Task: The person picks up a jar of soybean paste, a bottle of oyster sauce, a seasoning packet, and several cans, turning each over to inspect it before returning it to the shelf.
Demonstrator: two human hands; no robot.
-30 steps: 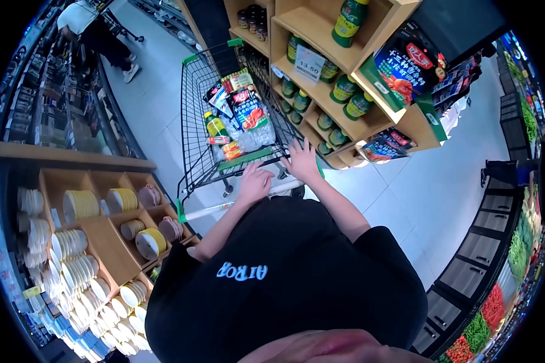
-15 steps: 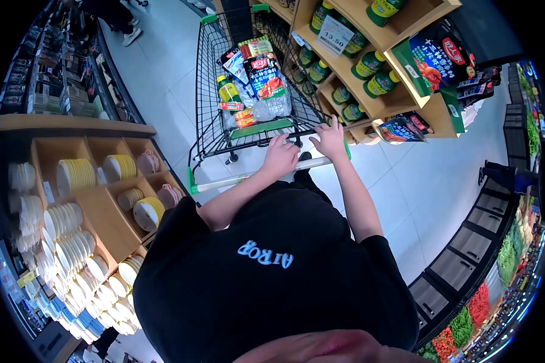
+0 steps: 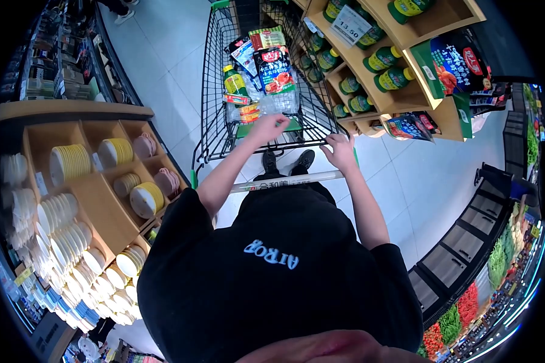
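My left hand (image 3: 269,129) hangs above the near end of the wire shopping cart (image 3: 215,78), its fingers curled in with nothing visible in them. At the cart's near right corner, my right hand (image 3: 340,151) rests with bent fingers on the rim. Inside the cart lie a green bottle with a yellow label (image 3: 235,83), a black seasoning pouch (image 3: 275,71), a red and green packet (image 3: 266,38) and a blue-white pouch (image 3: 244,58). Clear plastic packaging (image 3: 281,104) and a red-yellow package (image 3: 248,112) sit nearest me. The cart's handle bar (image 3: 306,179) crosses before my waist.
Wooden shelving (image 3: 406,66) with several green bottles and a price sign (image 3: 351,25) flanks the cart's right side. Stacked plates (image 3: 72,164) fill a wooden display on the left. Vegetable bins (image 3: 466,302) curve along the far right. Another person's shoe (image 3: 125,17) shows at the top left.
My left hand has lifted from near the handle and moved forward over the cart's near edge. My right hand stays at the right corner. Both my shoes now show beneath the cart.
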